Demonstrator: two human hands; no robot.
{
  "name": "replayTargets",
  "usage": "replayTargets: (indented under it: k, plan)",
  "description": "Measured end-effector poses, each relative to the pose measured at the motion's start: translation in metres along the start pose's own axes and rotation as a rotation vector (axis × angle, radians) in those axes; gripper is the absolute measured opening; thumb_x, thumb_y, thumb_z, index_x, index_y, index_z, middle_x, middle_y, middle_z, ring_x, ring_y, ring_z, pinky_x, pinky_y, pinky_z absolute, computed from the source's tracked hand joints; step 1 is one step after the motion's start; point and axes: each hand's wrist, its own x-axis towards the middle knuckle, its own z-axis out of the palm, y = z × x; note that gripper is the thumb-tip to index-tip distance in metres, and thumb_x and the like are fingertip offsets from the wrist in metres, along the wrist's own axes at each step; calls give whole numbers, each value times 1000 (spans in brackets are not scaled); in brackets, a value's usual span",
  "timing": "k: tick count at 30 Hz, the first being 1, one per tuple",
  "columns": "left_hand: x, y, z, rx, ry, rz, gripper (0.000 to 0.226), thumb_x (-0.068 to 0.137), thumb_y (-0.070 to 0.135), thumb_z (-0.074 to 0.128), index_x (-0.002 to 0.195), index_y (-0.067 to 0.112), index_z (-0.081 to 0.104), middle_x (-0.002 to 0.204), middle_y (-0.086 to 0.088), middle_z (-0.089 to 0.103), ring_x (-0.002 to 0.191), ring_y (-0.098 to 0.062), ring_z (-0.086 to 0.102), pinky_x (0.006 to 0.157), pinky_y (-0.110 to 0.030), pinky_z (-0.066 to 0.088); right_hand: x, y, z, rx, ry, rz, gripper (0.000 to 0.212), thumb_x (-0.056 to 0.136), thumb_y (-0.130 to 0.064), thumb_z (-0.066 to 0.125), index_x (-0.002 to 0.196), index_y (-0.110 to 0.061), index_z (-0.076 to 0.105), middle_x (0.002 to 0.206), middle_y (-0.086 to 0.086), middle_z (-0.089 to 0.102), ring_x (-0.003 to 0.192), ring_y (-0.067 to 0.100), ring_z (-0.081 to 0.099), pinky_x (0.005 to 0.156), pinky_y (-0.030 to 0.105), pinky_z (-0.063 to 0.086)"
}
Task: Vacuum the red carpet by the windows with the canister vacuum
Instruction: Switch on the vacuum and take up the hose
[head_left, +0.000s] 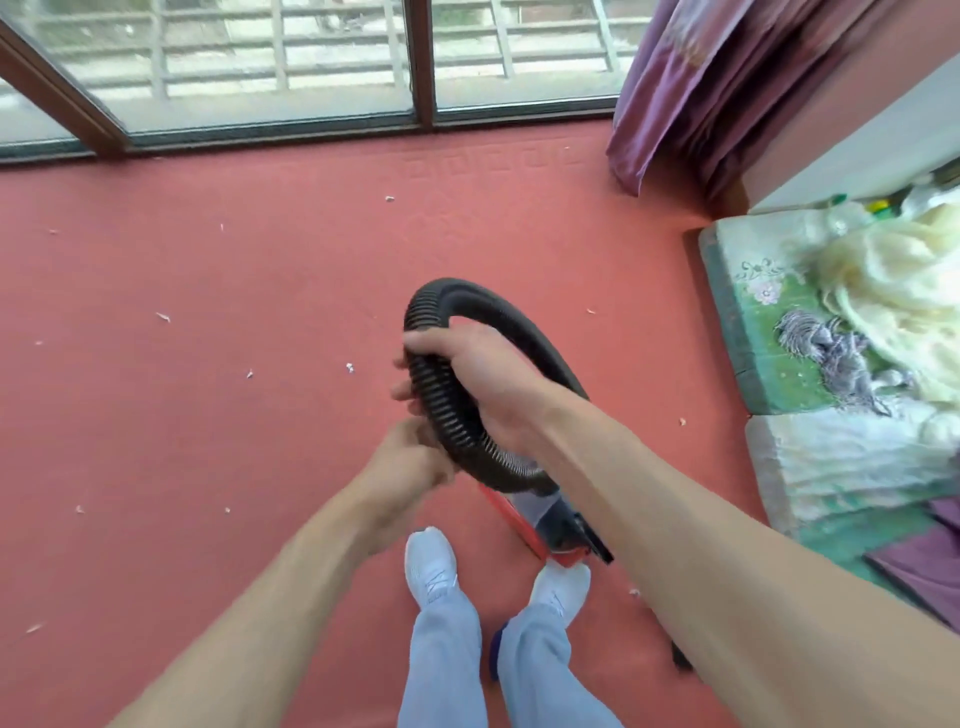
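Right hand (480, 371) is closed around the black ribbed hose (441, 405), fingers wrapped over the left side of its loop, thumb inside the loop; left hand (410, 457) sits just below it with fingers partly curled against the hose's lower left curve, though whether it grips cannot be told. Hose loop is held above the red carpet (208, 364), its lower end running into the red and black canister vacuum (550, 530), which sits just ahead of the white shoes (431, 564). Pale debris scraps (349, 367) dot the carpet; windows (260, 62) lie beyond, purple curtain (701, 88) and patterned mattress (789, 332) to the right.
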Motion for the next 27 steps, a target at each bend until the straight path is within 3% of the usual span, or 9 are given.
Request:
replayTargets:
  k: [2, 7, 10, 14, 17, 19, 21, 23, 27]
  plan:
    - [-16, 15, -22, -318, 101, -9, 22, 90, 2, 51, 91, 7, 72, 87, -3, 70, 81, -16, 61, 68, -20, 54, -26, 13, 19, -200, -15, -112, 11, 77, -18, 65, 83, -11, 60, 79, 10, 62, 73, 23, 60, 75, 38, 50]
    - [-55, 46, -64, -777, -15, -221, 86, 97, 64, 29, 122, -14, 56, 124, -28, 64, 116, -38, 64, 97, -49, 53, -102, 58, 44, -567, 2, -153, 31, 65, -19, 55, 95, -20, 60, 92, 4, 69, 90, 26, 62, 87, 49, 51]
    - [-71, 56, -58, -686, 23, -324, 84, 90, 68, 46, 112, -12, 57, 101, -24, 68, 82, -33, 70, 74, -39, 62, -138, 78, 51, -621, 21, -100, 24, 64, -22, 50, 86, -30, 54, 80, -3, 65, 81, 23, 60, 82, 46, 51]
    - [-83, 75, -34, -478, 145, -358, 33, 90, 44, 66, 90, 11, 58, 65, -2, 48, 44, -12, 49, 43, -19, 47, -163, 63, 55, -605, 29, -98, 28, 61, -19, 46, 81, -35, 58, 66, -12, 53, 68, 13, 52, 69, 32, 46]
    - [-100, 92, -17, -328, 172, -295, 17, 92, 19, 64, 80, 11, 55, 57, -1, 48, 40, -12, 48, 42, -19, 45, -164, 48, 45, -369, 74, -31, 40, 67, -8, 49, 101, -14, 71, 81, -6, 70, 74, 7, 60, 67, 18, 47]
    - [-114, 99, -9, -207, 160, -246, 19, 90, 13, 65, 74, 10, 56, 51, -2, 53, 41, -15, 52, 45, -21, 49, -158, 36, 38, -55, 161, 28, 43, 85, 1, 49, 126, -1, 59, 116, 13, 70, 90, 19, 66, 82, 27, 54]
    - [-130, 99, 0, -166, 131, -205, 13, 88, 8, 66, 77, 8, 59, 52, -4, 55, 45, -18, 54, 48, -24, 51, -150, 25, 34, 307, 240, 71, 36, 100, -13, 45, 134, -1, 46, 129, 20, 60, 88, 26, 66, 77, 35, 58]
    - [-146, 95, 11, -165, 74, -177, 7, 84, 1, 65, 86, 5, 61, 59, -9, 55, 49, -21, 55, 51, -27, 52, -136, 21, 27, 554, 235, 141, 34, 104, -36, 42, 123, -8, 43, 120, 21, 55, 86, 27, 62, 68, 36, 55]
    - [-176, 74, 26, -113, 4, -162, 19, 79, -8, 62, 94, 4, 61, 62, -13, 58, 53, -26, 57, 50, -26, 49, -108, 21, 19, 849, 233, 226, 52, 98, -51, 47, 110, 0, 45, 108, 24, 57, 92, 35, 60, 89, 45, 50]
